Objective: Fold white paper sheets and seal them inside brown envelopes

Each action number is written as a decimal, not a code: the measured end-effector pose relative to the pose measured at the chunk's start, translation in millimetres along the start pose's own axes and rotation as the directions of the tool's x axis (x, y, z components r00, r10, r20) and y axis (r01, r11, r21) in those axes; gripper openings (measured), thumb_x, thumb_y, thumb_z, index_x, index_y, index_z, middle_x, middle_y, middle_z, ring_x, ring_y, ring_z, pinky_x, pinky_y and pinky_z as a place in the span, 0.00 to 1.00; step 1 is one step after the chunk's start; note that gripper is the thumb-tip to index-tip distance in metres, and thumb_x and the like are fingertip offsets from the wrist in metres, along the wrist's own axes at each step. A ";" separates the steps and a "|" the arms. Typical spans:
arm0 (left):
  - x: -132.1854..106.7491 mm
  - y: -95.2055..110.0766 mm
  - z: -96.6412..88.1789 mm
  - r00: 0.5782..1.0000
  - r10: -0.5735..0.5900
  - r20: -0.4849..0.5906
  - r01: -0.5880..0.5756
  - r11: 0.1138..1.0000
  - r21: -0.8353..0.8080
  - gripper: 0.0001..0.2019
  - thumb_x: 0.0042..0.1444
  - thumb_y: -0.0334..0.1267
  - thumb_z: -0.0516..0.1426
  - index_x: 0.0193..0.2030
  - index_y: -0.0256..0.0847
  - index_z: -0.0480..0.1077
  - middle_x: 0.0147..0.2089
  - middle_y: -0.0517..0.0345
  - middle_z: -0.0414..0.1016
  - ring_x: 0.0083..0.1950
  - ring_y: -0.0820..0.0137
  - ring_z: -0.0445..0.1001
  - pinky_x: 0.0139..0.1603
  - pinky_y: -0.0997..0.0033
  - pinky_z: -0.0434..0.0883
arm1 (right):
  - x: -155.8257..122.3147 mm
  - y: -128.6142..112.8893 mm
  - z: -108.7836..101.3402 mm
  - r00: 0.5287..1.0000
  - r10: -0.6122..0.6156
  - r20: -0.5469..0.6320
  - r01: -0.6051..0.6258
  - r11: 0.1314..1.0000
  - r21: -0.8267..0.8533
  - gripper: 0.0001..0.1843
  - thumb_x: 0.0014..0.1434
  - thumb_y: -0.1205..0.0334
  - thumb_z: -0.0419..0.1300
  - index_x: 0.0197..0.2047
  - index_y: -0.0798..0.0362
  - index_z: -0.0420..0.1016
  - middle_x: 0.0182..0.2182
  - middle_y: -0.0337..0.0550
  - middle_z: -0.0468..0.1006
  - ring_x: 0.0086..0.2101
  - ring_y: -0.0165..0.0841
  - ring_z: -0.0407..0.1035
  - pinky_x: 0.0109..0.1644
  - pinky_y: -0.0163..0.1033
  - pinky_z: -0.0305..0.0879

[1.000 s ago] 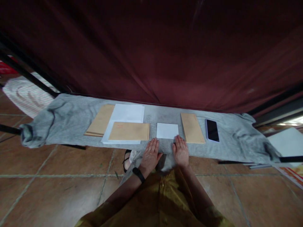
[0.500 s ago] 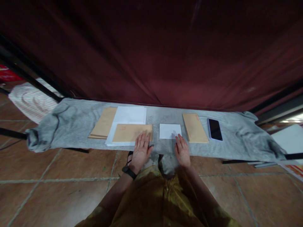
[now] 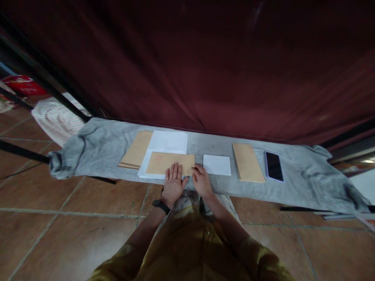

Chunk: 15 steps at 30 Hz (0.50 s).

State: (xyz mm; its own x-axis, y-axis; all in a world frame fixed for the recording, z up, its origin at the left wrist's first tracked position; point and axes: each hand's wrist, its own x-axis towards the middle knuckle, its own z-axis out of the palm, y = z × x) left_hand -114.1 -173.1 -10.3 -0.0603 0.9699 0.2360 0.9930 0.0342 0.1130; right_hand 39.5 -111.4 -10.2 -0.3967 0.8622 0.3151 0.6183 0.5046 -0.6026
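A: Quick pass. What have we got for the left hand (image 3: 172, 188)?

B: We see it flat, palm down, fingers straight and close together over the near edge of a brown envelope (image 3: 162, 163). Nothing gripped.

A: And the right hand (image 3: 202, 182)?

B: We have it at the envelope's right end, fingers bent, grip narrow. Whether it pinches the paper, we can't tell; the fingertips are too small to read.

A: Where do we place the envelope?

B: Lying flat, long side running left to right, on the near part of some white sheets (image 3: 171, 139). We note small red print at its upper left. All of it is on a gray cloth (image 3: 88, 156).

A: Neighbors?

B: Left, we log a brown stack (image 3: 136, 149), slanted, against the sheets. Right, a white card (image 3: 217, 165) just beside the right hand, then 1 more envelope (image 3: 248, 162), long side pointing away from us, then a phone (image 3: 274, 166), dark screen, purple edge.

A: Rest?

B: We add a dark red curtain (image 3: 187, 78) beyond the cloth, a tiled floor (image 3: 88, 234) below, and 1 black band (image 3: 161, 205) on the left wrist.
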 end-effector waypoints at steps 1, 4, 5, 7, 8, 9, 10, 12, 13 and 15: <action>-0.8 0.0 1.9 1.000 0.000 -0.004 0.000 1.000 0.001 0.33 0.70 0.50 0.44 0.75 0.29 0.49 0.76 0.36 0.50 0.78 0.53 0.45 0.74 0.44 0.50 | 0.2 0.3 0.1 1.000 0.019 0.011 -0.019 0.999 -0.029 0.21 0.66 0.71 0.50 0.57 0.53 0.75 0.57 0.50 0.74 0.57 0.39 0.67 0.64 0.47 0.64; -1.9 1.0 5.3 1.000 -0.004 -0.015 0.004 1.000 0.004 0.33 0.70 0.49 0.44 0.76 0.31 0.47 0.77 0.37 0.48 0.78 0.53 0.44 0.75 0.43 0.49 | 1.7 -0.7 -2.9 0.994 0.100 0.050 -0.093 0.989 -0.113 0.20 0.66 0.71 0.50 0.58 0.54 0.75 0.55 0.51 0.75 0.54 0.40 0.67 0.62 0.45 0.63; -1.9 1.6 5.7 1.000 -0.008 -0.017 0.008 1.000 0.005 0.33 0.70 0.48 0.44 0.76 0.31 0.46 0.77 0.37 0.48 0.78 0.53 0.44 0.75 0.43 0.49 | 3.2 -2.3 -4.5 0.990 0.124 0.067 -0.114 0.984 -0.140 0.20 0.66 0.70 0.50 0.56 0.54 0.75 0.53 0.51 0.75 0.53 0.40 0.67 0.61 0.45 0.63; -1.6 3.0 5.8 1.000 -0.017 -0.014 0.017 1.000 0.006 0.33 0.70 0.47 0.45 0.76 0.31 0.46 0.77 0.38 0.47 0.78 0.54 0.43 0.75 0.44 0.48 | 7.8 -7.4 -7.6 0.981 0.167 0.101 -0.146 0.970 -0.194 0.17 0.66 0.69 0.50 0.52 0.53 0.77 0.49 0.51 0.76 0.51 0.41 0.67 0.59 0.45 0.63; -1.4 3.5 5.6 1.000 -0.021 -0.010 0.021 1.000 0.005 0.33 0.70 0.47 0.45 0.76 0.31 0.45 0.77 0.38 0.47 0.79 0.54 0.43 0.75 0.43 0.47 | 10.6 -10.7 -9.1 0.976 0.186 0.116 -0.157 0.963 -0.221 0.16 0.66 0.68 0.51 0.49 0.52 0.78 0.48 0.51 0.76 0.50 0.42 0.67 0.58 0.45 0.63; -1.3 4.1 5.4 1.000 -0.024 -0.005 0.024 1.000 0.004 0.34 0.70 0.47 0.45 0.76 0.31 0.45 0.77 0.38 0.47 0.79 0.54 0.42 0.75 0.43 0.47 | 13.6 -14.3 -10.4 0.971 0.202 0.128 -0.167 0.955 -0.245 0.14 0.65 0.68 0.51 0.46 0.52 0.78 0.46 0.51 0.76 0.49 0.42 0.67 0.57 0.45 0.63; -1.1 4.5 5.0 1.000 -0.025 0.001 0.025 1.000 0.003 0.34 0.70 0.47 0.45 0.76 0.30 0.45 0.77 0.38 0.47 0.79 0.53 0.42 0.75 0.43 0.47 | 16.6 -18.0 -11.8 0.966 0.220 0.137 -0.178 0.947 -0.266 0.13 0.65 0.67 0.52 0.44 0.51 0.78 0.45 0.51 0.77 0.48 0.42 0.68 0.56 0.44 0.64; -1.0 5.2 4.1 0.999 -0.031 0.011 0.031 1.000 0.006 0.34 0.70 0.47 0.45 0.76 0.30 0.45 0.77 0.37 0.46 0.79 0.53 0.41 0.76 0.43 0.47 | 22.5 -25.1 -14.6 0.952 0.262 0.156 -0.208 0.932 -0.296 0.12 0.65 0.67 0.53 0.43 0.51 0.78 0.44 0.50 0.77 0.47 0.40 0.69 0.53 0.41 0.65; -1.0 5.6 3.5 0.999 -0.032 0.015 0.032 0.999 0.007 0.34 0.70 0.47 0.45 0.76 0.30 0.45 0.77 0.37 0.45 0.79 0.53 0.41 0.76 0.43 0.46 | 25.3 -28.3 -16.3 0.943 0.288 0.168 -0.229 0.925 -0.303 0.12 0.65 0.66 0.53 0.43 0.51 0.78 0.44 0.50 0.78 0.47 0.40 0.70 0.51 0.40 0.65; -1.1 6.4 2.1 0.999 -0.035 0.021 0.035 0.999 0.010 0.34 0.70 0.47 0.45 0.76 0.30 0.45 0.77 0.38 0.44 0.79 0.53 0.40 0.76 0.43 0.45 | 30.7 -33.6 -19.8 0.918 0.345 0.197 -0.275 0.910 -0.309 0.12 0.66 0.65 0.52 0.44 0.51 0.78 0.45 0.51 0.78 0.46 0.39 0.71 0.49 0.39 0.66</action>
State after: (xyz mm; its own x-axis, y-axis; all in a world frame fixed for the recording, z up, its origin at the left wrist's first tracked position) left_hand -107.5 -173.4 -11.9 -0.0926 0.9729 0.2118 0.9913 0.0701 0.1116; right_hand 20.0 -101.0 34.2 -0.2847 0.9565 -0.0630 0.8819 0.2356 -0.4084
